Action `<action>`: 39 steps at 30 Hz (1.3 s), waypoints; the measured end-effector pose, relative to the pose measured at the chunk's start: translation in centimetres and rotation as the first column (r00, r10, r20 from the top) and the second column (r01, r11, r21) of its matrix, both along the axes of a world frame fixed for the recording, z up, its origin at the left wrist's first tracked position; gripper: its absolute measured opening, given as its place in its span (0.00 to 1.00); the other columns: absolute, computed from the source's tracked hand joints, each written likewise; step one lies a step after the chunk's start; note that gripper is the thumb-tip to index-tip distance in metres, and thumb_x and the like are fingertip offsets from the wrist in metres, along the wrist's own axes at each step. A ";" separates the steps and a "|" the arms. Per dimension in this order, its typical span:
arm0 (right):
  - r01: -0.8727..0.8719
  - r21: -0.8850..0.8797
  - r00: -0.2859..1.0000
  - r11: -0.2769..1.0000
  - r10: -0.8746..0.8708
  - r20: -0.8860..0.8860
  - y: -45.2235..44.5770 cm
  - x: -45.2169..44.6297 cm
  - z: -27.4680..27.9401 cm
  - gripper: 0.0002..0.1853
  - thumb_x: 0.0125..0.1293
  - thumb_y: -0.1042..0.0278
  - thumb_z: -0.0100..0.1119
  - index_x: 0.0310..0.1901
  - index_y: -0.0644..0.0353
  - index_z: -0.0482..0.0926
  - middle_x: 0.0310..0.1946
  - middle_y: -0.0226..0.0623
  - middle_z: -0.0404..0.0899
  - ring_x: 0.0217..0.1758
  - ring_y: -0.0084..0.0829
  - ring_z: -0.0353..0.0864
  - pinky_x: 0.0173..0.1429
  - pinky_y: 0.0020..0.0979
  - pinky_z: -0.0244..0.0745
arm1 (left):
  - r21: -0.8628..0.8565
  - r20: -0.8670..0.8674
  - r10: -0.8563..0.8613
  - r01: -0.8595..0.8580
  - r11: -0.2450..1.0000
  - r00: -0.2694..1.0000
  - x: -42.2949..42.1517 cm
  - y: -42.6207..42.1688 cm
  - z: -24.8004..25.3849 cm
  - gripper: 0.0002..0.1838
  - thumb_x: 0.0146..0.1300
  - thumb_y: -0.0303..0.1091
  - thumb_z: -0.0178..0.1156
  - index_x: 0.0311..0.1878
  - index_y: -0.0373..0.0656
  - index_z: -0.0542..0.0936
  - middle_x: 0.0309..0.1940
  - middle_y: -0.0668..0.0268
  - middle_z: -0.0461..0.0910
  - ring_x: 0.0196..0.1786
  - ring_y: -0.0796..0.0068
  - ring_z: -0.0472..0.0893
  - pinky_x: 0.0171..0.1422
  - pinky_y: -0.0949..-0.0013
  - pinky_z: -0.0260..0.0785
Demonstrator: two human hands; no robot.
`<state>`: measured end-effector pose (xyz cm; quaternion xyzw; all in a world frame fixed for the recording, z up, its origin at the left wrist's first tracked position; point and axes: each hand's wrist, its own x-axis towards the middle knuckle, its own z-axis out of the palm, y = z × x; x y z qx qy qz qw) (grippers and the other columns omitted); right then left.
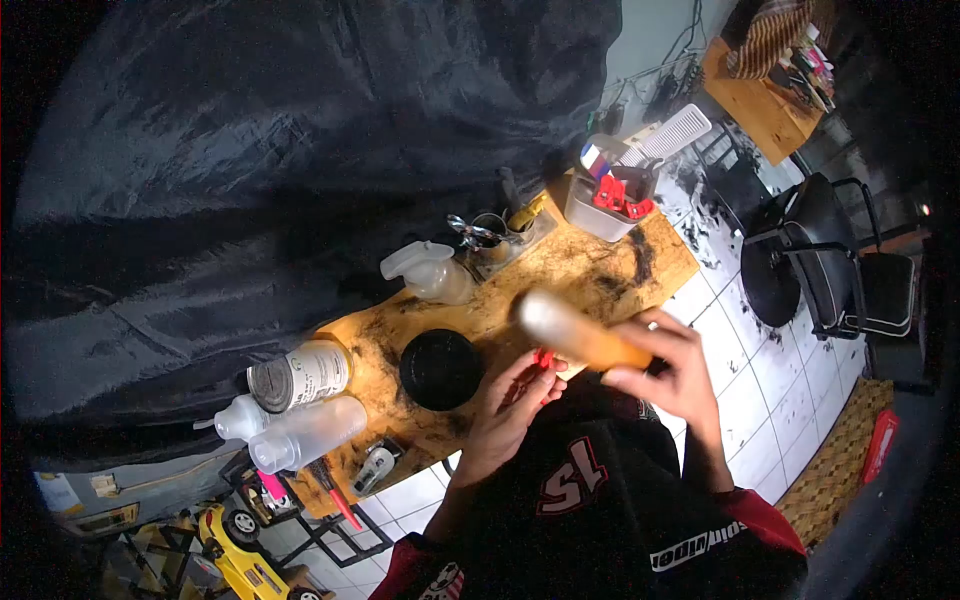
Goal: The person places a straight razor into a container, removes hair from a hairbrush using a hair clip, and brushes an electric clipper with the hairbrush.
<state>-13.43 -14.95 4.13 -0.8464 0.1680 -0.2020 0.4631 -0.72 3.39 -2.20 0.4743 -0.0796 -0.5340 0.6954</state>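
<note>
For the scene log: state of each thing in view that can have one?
Left hand: closed on red item
Right hand: gripping orange-and-white item, blurred
Grey bin: open, holding white comb, red clips
Spray bottle: upright
Labelled can: upright; sealed or not, can't tell
Wooden tabletop: littered with dark bits
Tiled floor: dark bits scattered

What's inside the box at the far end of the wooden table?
The box has red clips in it, and a white comb pokes out. They hide the bottom, so I can't tell what's underneath.
</note>
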 end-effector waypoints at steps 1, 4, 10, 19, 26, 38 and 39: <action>-0.105 0.045 0.994 0.993 0.106 -0.031 0.5 0.2 0.5 0.22 0.47 0.63 0.75 0.44 0.64 0.82 0.36 0.40 0.79 0.39 0.34 0.80 0.44 0.30 0.74 | -0.031 0.068 -0.006 0.008 0.999 0.998 -0.1 0.3 -0.9 0.16 0.68 0.26 0.52 0.57 0.35 0.71 0.44 0.63 0.78 0.43 0.81 0.76 0.50 0.75 0.70; -0.255 0.089 0.966 0.963 0.257 -0.005 1.3 0.9 -0.1 0.23 0.47 0.60 0.75 0.45 0.60 0.83 0.35 0.39 0.78 0.38 0.36 0.80 0.43 0.31 0.75 | -0.093 0.502 0.048 -0.002 0.996 0.863 -0.2 0.4 -1.6 0.19 0.67 0.27 0.54 0.60 0.36 0.70 0.44 0.63 0.79 0.44 0.82 0.78 0.52 0.74 0.69; 0.167 -0.029 0.984 0.986 -0.169 -0.062 -0.2 1.0 -1.1 0.21 0.51 0.62 0.72 0.43 0.68 0.80 0.38 0.44 0.78 0.40 0.39 0.79 0.46 0.32 0.73 | 0.225 0.505 -0.124 0.008 0.974 0.854 0.3 -0.5 2.8 0.19 0.69 0.32 0.53 0.60 0.35 0.72 0.39 0.66 0.81 0.35 0.84 0.76 0.40 0.79 0.70; 0.113 0.497 0.988 0.860 -0.150 0.035 1.3 1.3 -2.3 0.19 0.57 0.74 0.66 0.48 0.65 0.69 0.37 0.29 0.75 0.41 0.18 0.72 0.46 0.22 0.70 | 0.108 0.392 -0.250 0.225 0.968 0.885 0.1 -0.9 3.1 0.16 0.71 0.31 0.46 0.58 0.33 0.71 0.41 0.68 0.79 0.32 0.85 0.70 0.40 0.81 0.66; 0.157 0.546 0.976 0.823 -0.215 0.042 1.6 2.1 -1.8 0.22 0.55 0.73 0.69 0.49 0.65 0.70 0.40 0.31 0.74 0.45 0.20 0.71 0.50 0.24 0.68 | 0.086 0.343 -0.399 0.394 0.915 0.851 0.7 -0.8 2.2 0.16 0.71 0.30 0.48 0.59 0.35 0.71 0.42 0.65 0.79 0.37 0.83 0.73 0.44 0.78 0.68; -0.338 0.122 0.938 0.933 0.324 0.122 1.6 0.7 -1.0 0.23 0.44 0.62 0.77 0.42 0.64 0.82 0.37 0.41 0.77 0.39 0.37 0.80 0.43 0.31 0.75 | 0.064 -0.375 0.103 -0.085 0.994 0.921 0.5 -0.9 -0.8 0.10 0.66 0.35 0.58 0.46 0.40 0.78 0.38 0.65 0.79 0.36 0.76 0.79 0.41 0.73 0.72; -0.306 0.085 0.951 0.948 0.300 0.080 1.6 0.9 -0.8 0.24 0.44 0.60 0.77 0.42 0.64 0.82 0.37 0.40 0.77 0.40 0.37 0.80 0.44 0.31 0.75 | 0.046 -0.369 0.137 -0.129 0.991 0.919 -0.1 -0.6 -2.0 0.10 0.67 0.34 0.57 0.47 0.40 0.77 0.38 0.64 0.79 0.38 0.76 0.79 0.42 0.73 0.72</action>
